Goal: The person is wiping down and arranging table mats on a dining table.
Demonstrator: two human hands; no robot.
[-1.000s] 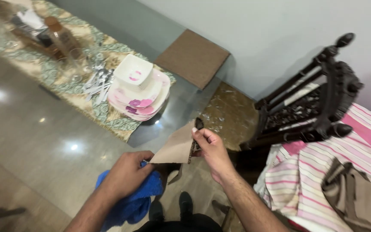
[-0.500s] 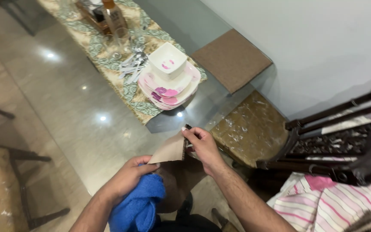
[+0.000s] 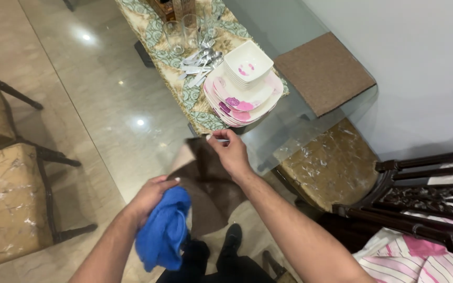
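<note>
brown mat [image 3: 211, 183] hangs in the middle of the frame, pinched at its top corner by the right hand [image 3: 230, 151], whose fingers are closed narrow on the edge; the mat droops below that hand, dark brown on the side facing the camera with a paler strip at its left edge. the left hand [image 3: 150, 198], lower and left of centre, is closed on a blue cloth [image 3: 163, 236] that hangs down from the fist, and its fingertips also touch the mat's left side (whether they actually grip the mat i cannot tell).

above the hands, in the upper middle of the frame, a glass desk [image 3: 268, 139] carries a patterned runner [image 3: 195, 97] with a stack of white and pink square plates [image 3: 245, 91] topped by small bowls, a heap of cutlery [image 3: 199, 63] just beside the stack to its left, and drinking glasses [image 3: 182, 31] beyond. a second brown mat [image 3: 323, 71] lies flat on the desk at upper right. cushioned chairs [image 3: 6, 194] stand at the left edge, another seat [image 3: 331, 162] sits under the desk's end, and striped fabric [image 3: 420, 264] shows at lower right.
</note>
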